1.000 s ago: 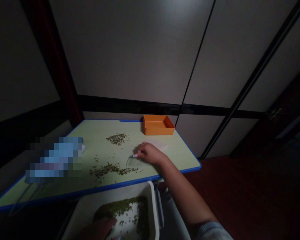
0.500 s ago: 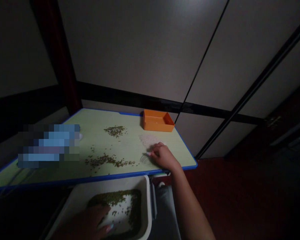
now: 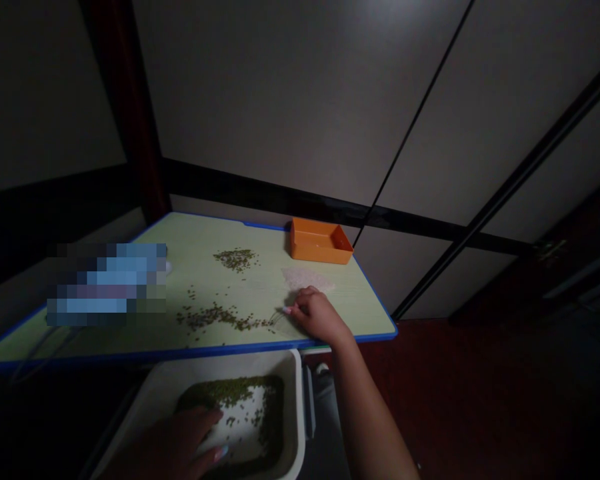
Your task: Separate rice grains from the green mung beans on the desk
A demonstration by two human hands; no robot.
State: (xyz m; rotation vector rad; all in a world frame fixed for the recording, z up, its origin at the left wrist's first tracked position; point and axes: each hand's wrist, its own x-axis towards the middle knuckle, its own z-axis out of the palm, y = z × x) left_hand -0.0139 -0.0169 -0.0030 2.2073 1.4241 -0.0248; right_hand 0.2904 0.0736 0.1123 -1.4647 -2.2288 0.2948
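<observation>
My right hand (image 3: 317,317) rests low over the right part of the table, its fingers curled and the thumb pressed in. A thin, faint, blurred thing (image 3: 279,316) juts from its fingertips toward a scattered strip of small green seeds (image 3: 215,317). Just beyond the knuckles lies a patch of fine whitish grains (image 3: 305,277). Down in a white tub (image 3: 299,413), my left hand (image 3: 183,433) is in shadow, thumb and fingers apart, over more green seeds (image 3: 273,413). A smaller heap of seeds (image 3: 235,259) sits farther back on the table.
The pale green table (image 3: 260,290) has a blue edge. An orange box (image 3: 321,250) stands at its back right corner. At the left lies a pixelated blue item (image 3: 115,277). Panelled cabinet doors (image 3: 300,100) rise behind, and a dark red floor (image 3: 430,373) lies to the right.
My right hand has moved slightly left, bringing the thin thing to the right end of the seed strip. My left hand stays in the tub. The view has shifted slightly.
</observation>
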